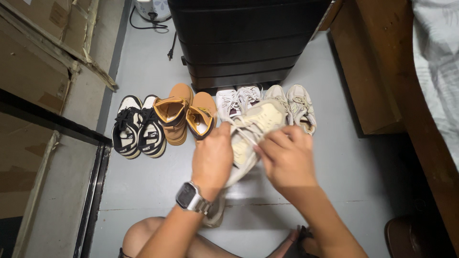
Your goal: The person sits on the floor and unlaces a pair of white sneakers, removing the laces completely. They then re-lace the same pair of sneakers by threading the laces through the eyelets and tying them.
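A big black suitcase [244,40] stands at twelve o'clock on the grey floor [363,167]. In front of it sits a row of shoes: black and white sneakers [138,126] at ten o'clock, tan boots [186,114] beside them, then white sneakers [237,99]. In the middle, both hands hold up a cream shoe [256,129]. The left hand [212,160] is wrapped around its side. The right hand [287,160] pinches its white lace [244,136] with its fingertips.

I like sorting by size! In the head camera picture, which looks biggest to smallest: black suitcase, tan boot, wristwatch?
1. Black suitcase.
2. Tan boot.
3. Wristwatch, though it sits nearest the camera.
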